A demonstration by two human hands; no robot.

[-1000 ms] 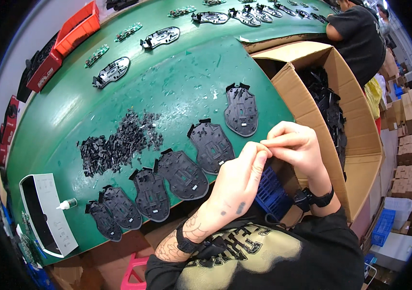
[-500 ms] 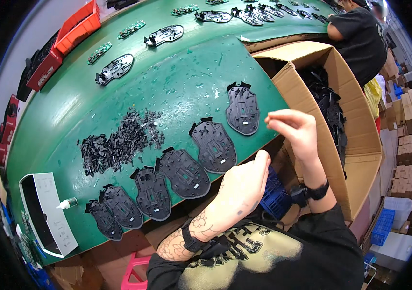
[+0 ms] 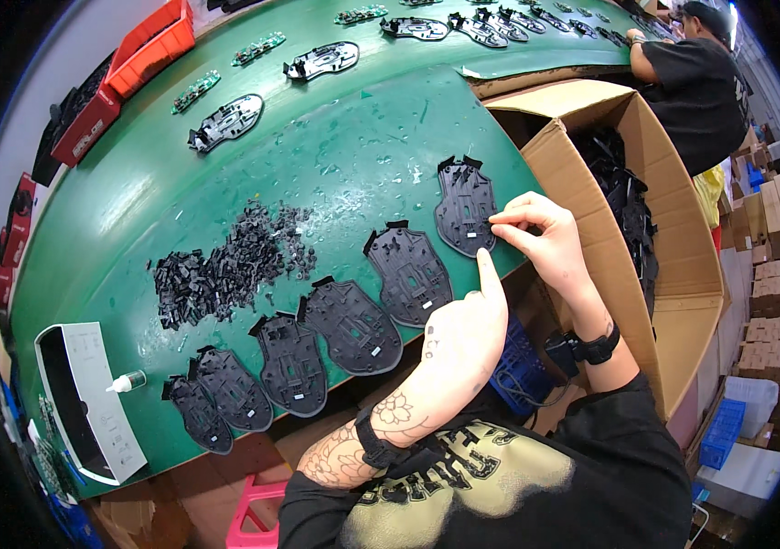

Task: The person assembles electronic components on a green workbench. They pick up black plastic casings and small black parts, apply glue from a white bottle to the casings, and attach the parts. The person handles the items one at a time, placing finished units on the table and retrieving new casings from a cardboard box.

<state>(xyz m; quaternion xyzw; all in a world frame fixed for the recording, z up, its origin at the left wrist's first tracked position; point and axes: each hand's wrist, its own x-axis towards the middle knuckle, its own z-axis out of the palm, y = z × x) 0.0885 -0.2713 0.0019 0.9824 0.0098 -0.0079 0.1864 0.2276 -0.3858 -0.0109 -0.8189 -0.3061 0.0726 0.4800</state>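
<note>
My right hand (image 3: pixel 541 233) is at the right edge of the far-right black plastic mouse-shaped shell (image 3: pixel 463 206). Its thumb and fingertips are pinched together; whatever they hold is too small to make out. My left hand (image 3: pixel 468 334) sits just below that shell, index finger stretched to its lower edge. The other left fingers are curled and their inner side is hidden. Leftward along the near table edge runs a row of similar shells, including one nearest my hands (image 3: pixel 406 279) and a broader one (image 3: pixel 353 329). Behind the row lies a pile of small black plastic parts (image 3: pixel 225 265).
A cardboard box (image 3: pixel 582 183) of black parts stands close on the right. At left are a white box (image 3: pixel 106 403) and a small dropper bottle (image 3: pixel 129 382). Shells with pale interiors (image 3: pixel 321 61) and green circuit boards (image 3: pixel 196 91) line the far side. Another person (image 3: pixel 696 91) sits beyond.
My right hand has moved left and down onto the far-right shell's edge. My left hand has shifted up, its index finger now extended to that shell. The view has shifted slightly.
</note>
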